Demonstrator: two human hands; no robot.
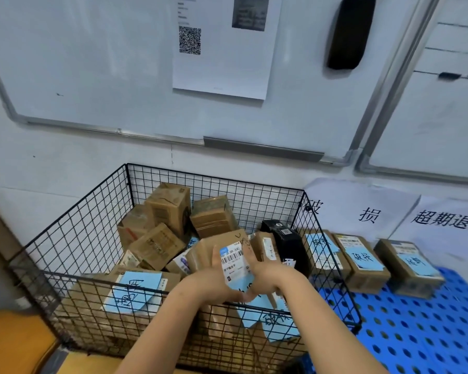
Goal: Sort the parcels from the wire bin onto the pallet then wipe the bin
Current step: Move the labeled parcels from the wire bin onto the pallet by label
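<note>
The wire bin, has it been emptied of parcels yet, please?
No, the wire bin holds a heap of brown parcels and one black parcel.

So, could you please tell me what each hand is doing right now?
Left hand: gripping the labelled parcel.
Right hand: gripping the same parcel.
</note>
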